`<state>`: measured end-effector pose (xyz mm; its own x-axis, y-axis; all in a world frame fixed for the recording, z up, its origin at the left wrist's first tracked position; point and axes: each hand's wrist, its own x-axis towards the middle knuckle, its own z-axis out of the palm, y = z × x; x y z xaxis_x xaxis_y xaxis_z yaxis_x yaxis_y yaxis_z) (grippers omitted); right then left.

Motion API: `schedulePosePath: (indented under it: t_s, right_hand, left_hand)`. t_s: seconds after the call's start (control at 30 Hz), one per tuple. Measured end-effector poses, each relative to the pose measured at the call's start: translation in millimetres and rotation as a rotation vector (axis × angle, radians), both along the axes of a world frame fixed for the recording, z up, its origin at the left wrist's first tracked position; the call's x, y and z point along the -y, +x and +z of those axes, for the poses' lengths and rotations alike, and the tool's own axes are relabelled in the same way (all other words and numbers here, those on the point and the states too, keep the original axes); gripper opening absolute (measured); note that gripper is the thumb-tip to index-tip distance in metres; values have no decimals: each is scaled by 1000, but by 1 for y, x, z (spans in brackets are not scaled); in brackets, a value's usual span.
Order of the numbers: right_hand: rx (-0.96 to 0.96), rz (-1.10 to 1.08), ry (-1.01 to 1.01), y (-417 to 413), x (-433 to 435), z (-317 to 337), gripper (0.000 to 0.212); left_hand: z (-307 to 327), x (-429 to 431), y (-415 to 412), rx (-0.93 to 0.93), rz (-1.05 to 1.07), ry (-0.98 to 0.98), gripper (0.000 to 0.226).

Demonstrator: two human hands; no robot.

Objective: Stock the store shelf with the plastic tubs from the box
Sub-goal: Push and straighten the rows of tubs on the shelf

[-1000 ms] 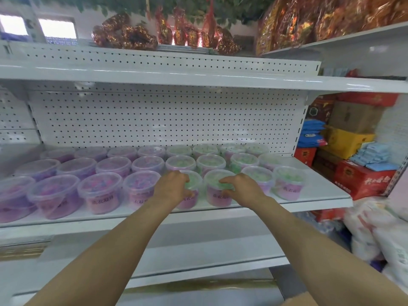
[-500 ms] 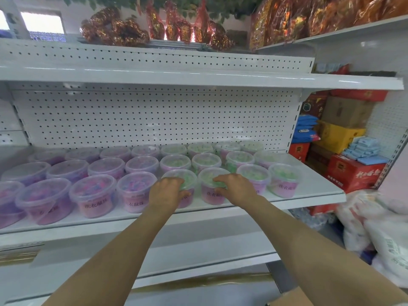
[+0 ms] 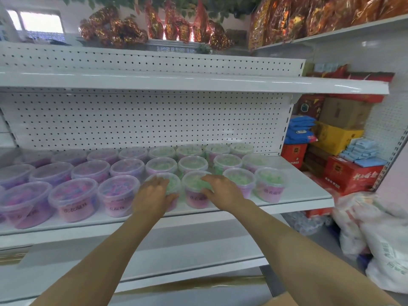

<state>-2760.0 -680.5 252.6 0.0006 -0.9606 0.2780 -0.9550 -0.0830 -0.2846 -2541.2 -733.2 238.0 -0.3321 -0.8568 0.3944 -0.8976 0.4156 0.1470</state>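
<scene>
Clear plastic tubs with purple bases stand in three rows on the white store shelf (image 3: 309, 191); those on the left hold pink-blue contents, those on the right green. My left hand (image 3: 152, 195) holds a front-row green tub (image 3: 173, 184), fingers over its lid and thumb on its side. Beside it, my right hand (image 3: 223, 189) holds the neighbouring green tub (image 3: 194, 196) the same way. Both tubs stand on the shelf. Two more green tubs (image 3: 268, 188) stand to the right. A corner of the cardboard box (image 3: 284, 300) shows at the bottom edge.
A bare strip of shelf lies right of the last tub. An empty white shelf (image 3: 198, 82) hangs above. Red and yellow cartons (image 3: 351, 173) and blue packs are stacked at right. White sacks (image 3: 386, 239) lie on the floor at lower right.
Both hands stay on the same two front-row tubs. The tubs have not visibly moved; only my view has shifted a little.
</scene>
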Motion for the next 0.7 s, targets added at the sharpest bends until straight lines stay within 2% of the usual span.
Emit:
schedulePosePath:
  t_s: [0.17,0.33,0.43,0.57,0.7]
  right_hand:
    - [22,4,-64,-66,-22,12,41]
    - [5,-28,-55,-160,-36,30,36]
    - [-74,-29,0,-200,-21,39,41]
    - [-67,-7,150,-219,16,45,49]
    - [-71,9,200,-223,60,48,56]
  left_hand:
    - [9,-18,-73,-6,-102,-37,54]
    - [25,-32,-160,-19,-197,-4,85]
    - [34,-28,-189,1,-172,21,78]
    - [37,-3,-207,50,-128,119,71]
    - [47,43,-221,105,-102,222,72]
